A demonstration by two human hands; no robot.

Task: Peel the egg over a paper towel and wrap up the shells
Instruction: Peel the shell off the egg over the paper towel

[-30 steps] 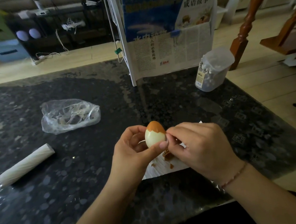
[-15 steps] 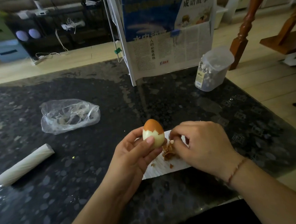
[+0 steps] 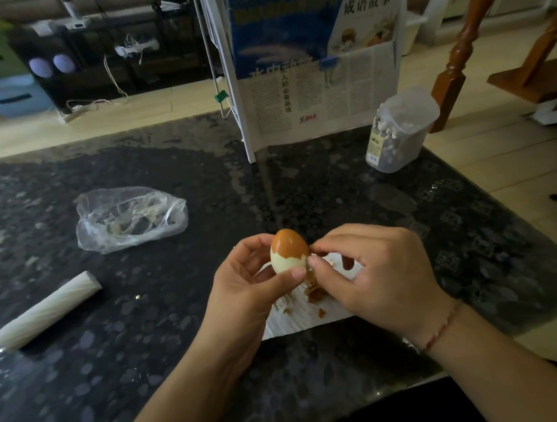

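Observation:
My left hand (image 3: 246, 288) holds an egg (image 3: 287, 251) upright above a white paper towel (image 3: 297, 320). The egg's upper half still wears brown shell, and its lower half is bare and white. My right hand (image 3: 369, 277) pinches the shell's jagged edge on the egg's right side with thumb and forefinger. Brown shell pieces (image 3: 315, 293) lie in a small heap on the towel beneath the hands. Much of the towel is hidden by both hands.
On the dark speckled table (image 3: 149, 365), a crumpled clear plastic bag (image 3: 127, 216) lies at the left and a white roll (image 3: 45, 311) nearer. A clear jar (image 3: 399, 131) and a newspaper-covered rack (image 3: 314, 78) stand at the back.
My right hand dropped to the towel with a piece of shell, then came back up to the egg's shell edge. The left hand kept hold of the egg.

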